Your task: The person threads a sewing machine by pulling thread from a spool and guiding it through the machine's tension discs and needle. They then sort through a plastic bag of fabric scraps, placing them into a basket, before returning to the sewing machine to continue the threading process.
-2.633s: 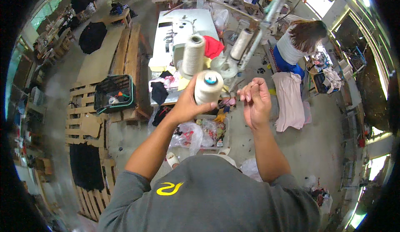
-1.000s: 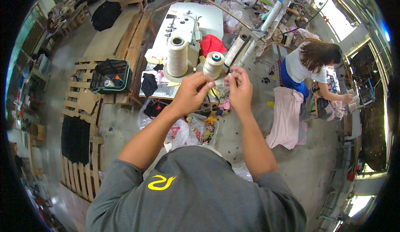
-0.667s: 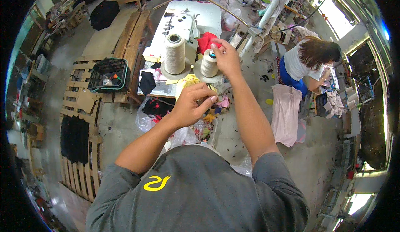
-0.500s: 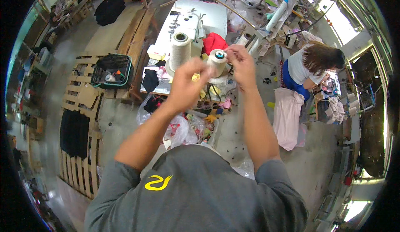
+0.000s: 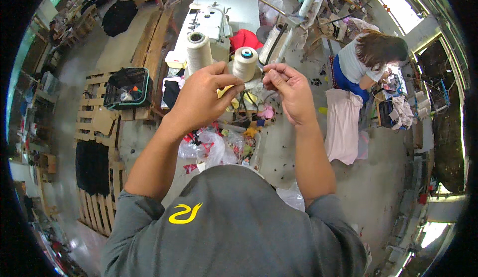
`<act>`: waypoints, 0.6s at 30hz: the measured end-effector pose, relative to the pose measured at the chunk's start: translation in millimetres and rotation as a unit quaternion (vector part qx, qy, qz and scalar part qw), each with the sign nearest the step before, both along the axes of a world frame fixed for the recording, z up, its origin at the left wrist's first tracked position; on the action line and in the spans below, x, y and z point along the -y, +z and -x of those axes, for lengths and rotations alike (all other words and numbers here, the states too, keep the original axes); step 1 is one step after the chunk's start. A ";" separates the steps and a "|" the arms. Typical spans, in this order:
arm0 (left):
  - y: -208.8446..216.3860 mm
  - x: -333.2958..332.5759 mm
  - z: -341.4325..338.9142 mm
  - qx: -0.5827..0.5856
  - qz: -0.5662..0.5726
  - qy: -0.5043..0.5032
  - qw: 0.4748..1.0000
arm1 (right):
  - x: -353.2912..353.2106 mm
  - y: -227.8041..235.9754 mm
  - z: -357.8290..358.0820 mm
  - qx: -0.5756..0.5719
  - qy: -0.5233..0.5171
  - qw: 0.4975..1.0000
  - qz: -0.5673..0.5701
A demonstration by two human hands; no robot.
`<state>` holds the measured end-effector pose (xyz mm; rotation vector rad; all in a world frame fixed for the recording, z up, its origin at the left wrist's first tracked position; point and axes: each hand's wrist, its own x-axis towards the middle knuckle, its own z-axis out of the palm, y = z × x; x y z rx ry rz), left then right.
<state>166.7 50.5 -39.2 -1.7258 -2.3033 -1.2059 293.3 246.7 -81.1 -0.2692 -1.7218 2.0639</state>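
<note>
Left hand [image 5: 204, 95] and right hand [image 5: 293, 92] each pressed thumb and fingertips together near the middle thread cone [image 5: 245, 67]

Matt, softly fibrous wound thread is seen on the short cream cone-shaped spool [image 5: 244, 68] and on the tall cream cone-shaped spool [image 5: 198, 53]. The white flat worktop [image 5: 245, 12] is smoothly finished, and the white sewing machine [image 5: 209, 23] is cased in a smooth, hard-looking surface. Matt, creased cloth is shown by the red bundle [image 5: 244, 39]. The pale slatted pallet [image 5: 97, 208] is made of rough wood, while glossy, wrinkled plastic is recognised in the translucent bag [image 5: 219, 148].
</note>
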 end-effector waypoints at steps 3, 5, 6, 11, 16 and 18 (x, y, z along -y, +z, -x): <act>-10.0 0.4 -7.9 -0.032 0.032 -0.005 0.999 | 10.3 -9.1 -12.0 0.031 0.024 0.999 0.015; -9.7 0.7 -9.2 -0.045 0.055 -0.008 0.997 | 14.9 -17.0 -18.2 0.045 0.037 0.998 0.028; -10.6 0.9 -9.0 -0.056 0.055 -0.013 0.997 | 13.5 -22.1 -21.1 0.049 0.055 0.996 0.040; -16.2 0.5 -7.5 -0.092 0.062 -0.023 0.994 | 19.9 -35.4 -24.1 0.014 0.080 0.992 0.092; -13.2 -4.8 -8.2 -0.093 0.069 -0.026 0.993 | 26.3 -44.4 -16.6 0.023 0.071 0.994 0.076; -14.7 -6.5 -7.8 -0.099 0.067 -0.025 0.993 | 28.2 -53.2 -13.0 0.012 0.080 0.993 0.083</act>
